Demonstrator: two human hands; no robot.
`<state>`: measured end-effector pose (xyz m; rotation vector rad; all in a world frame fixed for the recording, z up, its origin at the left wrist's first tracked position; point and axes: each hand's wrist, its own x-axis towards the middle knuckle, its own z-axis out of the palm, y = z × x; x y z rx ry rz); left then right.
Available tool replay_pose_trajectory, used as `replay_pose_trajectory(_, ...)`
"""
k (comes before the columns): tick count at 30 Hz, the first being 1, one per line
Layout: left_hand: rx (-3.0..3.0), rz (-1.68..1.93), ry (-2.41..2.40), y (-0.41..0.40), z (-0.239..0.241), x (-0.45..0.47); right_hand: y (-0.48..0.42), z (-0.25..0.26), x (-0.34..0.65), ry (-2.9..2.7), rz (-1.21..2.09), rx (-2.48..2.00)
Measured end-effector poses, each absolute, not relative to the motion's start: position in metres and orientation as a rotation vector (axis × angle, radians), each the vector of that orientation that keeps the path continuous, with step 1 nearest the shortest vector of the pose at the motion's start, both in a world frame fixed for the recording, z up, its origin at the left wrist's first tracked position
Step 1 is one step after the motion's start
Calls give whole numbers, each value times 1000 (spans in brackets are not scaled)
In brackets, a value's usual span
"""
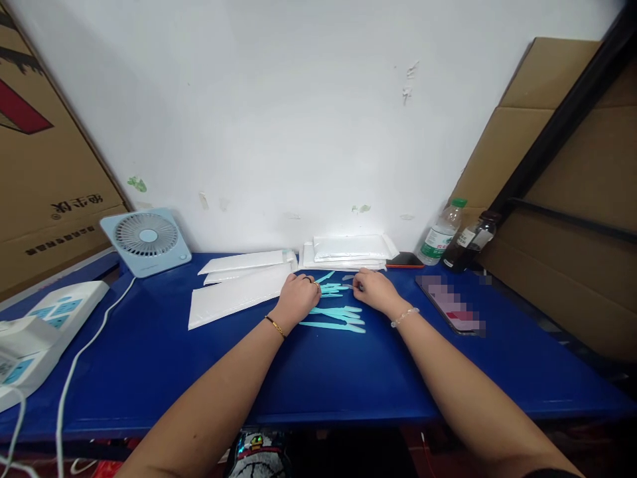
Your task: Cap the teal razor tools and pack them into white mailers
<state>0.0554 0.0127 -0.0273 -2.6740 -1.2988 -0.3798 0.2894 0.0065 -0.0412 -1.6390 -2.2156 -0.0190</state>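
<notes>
Several thin turquoise sticks (336, 326) with paler ends lie in a loose bunch on the blue table, between and below my hands. My left hand (298, 297) is closed over the left ends of the upper sticks, its fingers curled and partly hidden. My right hand (374, 290) has thumb and fingers pinched together at the right tip of this upper group. What sits in that pinch is too small to make out. A small greyish piece (348, 277) shows just left of the right fingers.
White padded envelopes (239, 297) lie left of my hands, with a stack of white packets (351, 248) against the wall. A phone (450, 305), two bottles (438, 236), a blue fan (146, 240), a power strip (62, 332) and its white cable surround the work area.
</notes>
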Motion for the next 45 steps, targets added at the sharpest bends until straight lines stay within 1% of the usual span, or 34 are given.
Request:
replay_pose_trajectory(2, -2684, -473, -1308, 13, -28, 54, 3, -37, 292, -2123, 126, -1584)
replay_pose_trajectory(7, -2808, -697, -1375, 12, -25, 49, -6, -25, 299, -1716, 726, -1369)
replay_pose_trajectory(10, -2887, -703, -1433, 9, -22, 47, -9, -22, 298, -1615, 863, -1237)
replay_pose_trajectory(21, -2996, -790, -1581, 11, -20, 40, -12, -22, 295, -1642, 932, -1125)
replay_pose_trajectory(30, -3064, -923, -1559, 15, -32, 43, -12, -28, 287, -1710, 1002, -1120)
replay_pose_trajectory(39, -3065, -1016, -1670, 17, -31, 40, -11, -22, 295, -1606, 926, -1171)
replay_pose_trajectory(45, -3063, -1058, -1683, 13, -30, 45, -14, -27, 282, -1606, 1009, -1149)
